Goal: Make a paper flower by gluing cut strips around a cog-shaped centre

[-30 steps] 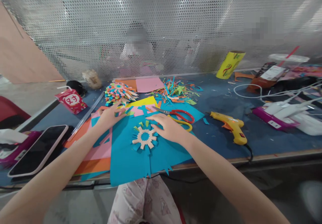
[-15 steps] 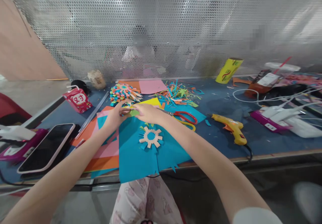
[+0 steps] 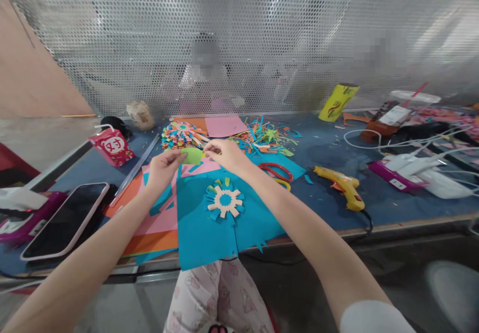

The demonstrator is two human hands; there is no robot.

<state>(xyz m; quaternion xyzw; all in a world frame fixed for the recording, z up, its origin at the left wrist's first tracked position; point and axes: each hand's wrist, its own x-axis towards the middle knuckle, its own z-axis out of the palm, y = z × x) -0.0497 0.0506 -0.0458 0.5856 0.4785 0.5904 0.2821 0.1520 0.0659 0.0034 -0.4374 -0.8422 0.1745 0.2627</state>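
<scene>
My left hand (image 3: pixel 164 168) pinches the left end of a small light green paper piece (image 3: pixel 192 156) above the craft sheets. Close to its right end is my right hand (image 3: pixel 228 154), thumb and fingers pressed together; what they hold is too small to make out. Below both hands, a layered paper flower (image 3: pixel 225 200) with cream, blue and green petals lies on a blue sheet (image 3: pixel 202 233). Red and yellow scissors handles (image 3: pixel 277 171) show beside my right wrist, which hides the blades. Just beyond my hands stands a fuller multicoloured paper flower (image 3: pixel 181 134).
Paper scraps (image 3: pixel 262 136) lie behind the scissors. A yellow glue gun (image 3: pixel 342 186) with a cord rests on the right, near a purple power strip (image 3: pixel 398 176). On the left are a phone (image 3: pixel 67 223), a clear glue stick (image 3: pixel 136 168) and a red drink carton (image 3: pixel 112 146).
My hands have moved apart, and more of the green paper shows between them. The yellow sheet seen behind my right hand before is mostly out of sight.
</scene>
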